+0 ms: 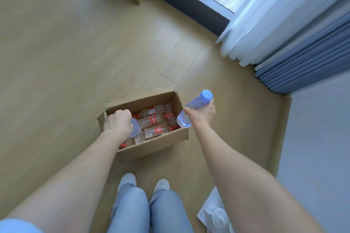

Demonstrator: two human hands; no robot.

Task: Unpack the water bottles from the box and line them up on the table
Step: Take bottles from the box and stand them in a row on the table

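1. Above the right wall of the cardboard box [151,143], our right hand [201,114] holds a blue-capped bottle [194,104], with the fingers [211,103] wrapped round its middle.
2. Its long axis runs on a slant, with the cap up and to the right and the base down toward the box.
3. At the box's left side, our left hand [118,122] is curled over a second bottle [135,128]. Only a pale blue round end shows, and we cannot tell which end it is.
4. Red-labelled bottles [152,120] lie on their sides in the box at mixed angles, caps pointing various ways.
5. We judge them to be thin clear plastic: firm and fairly weighty if full, and smooth enough to slip. A full wrap round the body or label band should hold better than a pinch at the cap.
6. No desk shows; the box stands on the wooden floor [75,62].
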